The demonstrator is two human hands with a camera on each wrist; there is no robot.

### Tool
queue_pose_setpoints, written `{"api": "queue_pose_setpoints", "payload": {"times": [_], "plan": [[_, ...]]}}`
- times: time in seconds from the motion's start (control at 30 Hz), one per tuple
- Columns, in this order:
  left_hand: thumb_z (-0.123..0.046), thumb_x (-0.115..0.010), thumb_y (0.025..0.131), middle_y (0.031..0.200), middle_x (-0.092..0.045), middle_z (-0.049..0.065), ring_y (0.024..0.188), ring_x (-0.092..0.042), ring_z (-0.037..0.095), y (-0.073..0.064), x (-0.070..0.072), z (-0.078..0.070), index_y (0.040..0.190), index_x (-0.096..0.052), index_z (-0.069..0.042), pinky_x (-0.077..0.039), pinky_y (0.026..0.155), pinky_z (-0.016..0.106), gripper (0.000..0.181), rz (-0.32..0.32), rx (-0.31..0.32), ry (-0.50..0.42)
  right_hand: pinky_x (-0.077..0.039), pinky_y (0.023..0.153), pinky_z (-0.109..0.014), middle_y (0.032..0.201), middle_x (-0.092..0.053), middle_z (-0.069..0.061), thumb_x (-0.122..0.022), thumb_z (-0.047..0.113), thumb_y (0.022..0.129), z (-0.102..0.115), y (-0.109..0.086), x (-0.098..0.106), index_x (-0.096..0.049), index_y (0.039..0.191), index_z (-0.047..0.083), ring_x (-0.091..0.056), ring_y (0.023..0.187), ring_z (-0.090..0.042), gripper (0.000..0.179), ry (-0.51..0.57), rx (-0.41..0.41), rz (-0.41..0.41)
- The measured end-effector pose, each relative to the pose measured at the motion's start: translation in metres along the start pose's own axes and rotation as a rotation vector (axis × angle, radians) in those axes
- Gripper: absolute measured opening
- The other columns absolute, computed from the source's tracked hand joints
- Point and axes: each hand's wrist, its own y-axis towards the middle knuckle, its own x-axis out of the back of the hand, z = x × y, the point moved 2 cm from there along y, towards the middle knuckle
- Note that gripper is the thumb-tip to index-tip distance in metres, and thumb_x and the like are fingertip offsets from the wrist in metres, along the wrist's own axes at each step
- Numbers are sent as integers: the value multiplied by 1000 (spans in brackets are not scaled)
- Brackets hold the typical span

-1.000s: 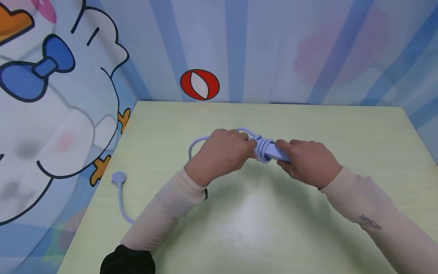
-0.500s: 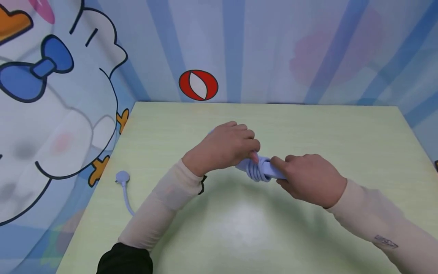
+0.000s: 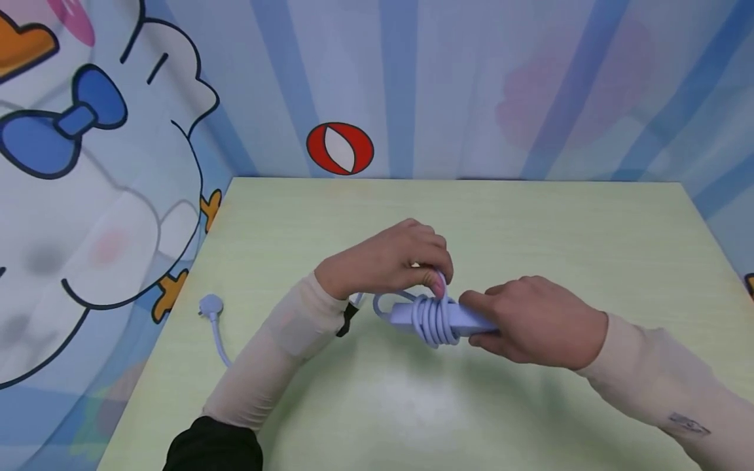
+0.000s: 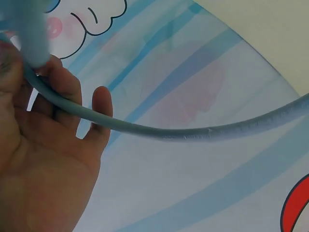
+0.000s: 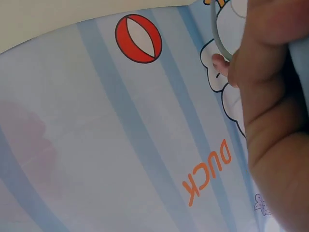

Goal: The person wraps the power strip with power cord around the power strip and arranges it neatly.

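Observation:
A lavender power strip (image 3: 403, 314) is held close over the table, its cord (image 3: 434, 322) wound several times round its middle. My right hand (image 3: 538, 324) grips the strip's right end, fingers on top and thumb below. With thumb and fingertips my left hand (image 3: 394, 258) pinches a stretch of the cord just above the coils. In the left wrist view the cord (image 4: 164, 134) runs from the left hand (image 4: 48, 140) off to the right. The right wrist view shows the right hand (image 5: 275, 96) at its edge, with most of the strip hidden.
The cord's round plug (image 3: 211, 305) lies at the left of the pale green table (image 3: 577, 229), its lead passing under the left sleeve (image 3: 283, 353). A wall (image 3: 448, 78) with cartoon prints and blue stripes stands behind and to the left.
The strip and right hand have come nearer the person, the hand also shifting right. My left hand has moved slightly right with the cord, which now rises from the coils to its fingertips.

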Motion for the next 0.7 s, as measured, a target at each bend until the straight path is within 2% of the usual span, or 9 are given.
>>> {"api": "queue_pose_setpoints", "payload": {"times": [0.13, 0.27, 0.37, 0.47, 0.57, 0.63, 0.67, 0.7], "plan": [[-19, -79, 105, 102, -75, 1, 99, -62, 14, 0, -2, -1, 109, -79, -11, -46, 107, 37, 8, -10, -51, -92, -48, 59, -22, 79, -72, 14, -98, 30, 90, 1, -2, 5, -64, 99, 20, -56, 64, 6, 37, 83, 42, 3], [-9, -75, 108, 103, -77, 4, 100, -63, 15, 1, -4, -1, 111, -79, -7, -47, 105, 36, 6, -25, -60, -245, -48, 61, -20, 85, -72, 17, -93, 28, 95, -2, -4, 9, -68, 109, 19, -55, 68, 9, 30, 295, 57, 18], [-4, -68, 111, 105, -77, 8, 101, -65, 15, 2, -8, 0, 112, -80, -3, -51, 100, 33, 12, -31, -9, -424, -50, 62, -20, 89, -72, 19, -90, 24, 98, -5, -4, 13, -71, 118, 18, -57, 72, 11, 28, 484, 67, 14], [-2, -60, 113, 107, -77, 15, 101, -68, 17, 2, -15, 3, 114, -77, 2, -56, 96, 31, 18, -55, 51, -623, -51, 60, -22, 92, -73, 17, -90, 17, 97, -10, -3, 17, -73, 122, 15, -59, 72, 9, 30, 611, 75, -20], [-3, -52, 114, 109, -73, 24, 99, -68, 20, 2, -26, 6, 118, -72, 10, -58, 94, 33, 24, -99, 42, -777, -52, 59, -25, 93, -75, 15, -90, 13, 96, -15, -2, 18, -75, 124, 14, -61, 71, 4, 32, 702, 22, -34], [0, -52, 109, 112, -70, 29, 101, -68, 19, 3, -36, 11, 122, -66, 16, -58, 97, 34, 25, -131, -2, -840, -53, 58, -28, 93, -74, 11, -87, 9, 98, -18, -1, 18, -75, 124, 12, -62, 67, -2, 29, 782, -41, -29], [3, -52, 107, 113, -68, 30, 103, -66, 18, 4, -41, 13, 124, -62, 18, -58, 99, 34, 24, -150, -18, -857, -54, 57, -30, 92, -74, 8, -85, 9, 99, -20, -1, 19, -75, 123, 12, -62, 65, -6, 27, 825, -86, -25], [5, -51, 106, 106, -69, 24, 98, -65, 12, 4, -46, 15, 119, -61, 19, -56, 96, 30, 21, -173, -5, -852, -55, 56, -32, 91, -73, 4, -84, 8, 100, -22, 0, 19, -75, 123, 12, -62, 63, -11, 24, 875, -132, -22]]}}
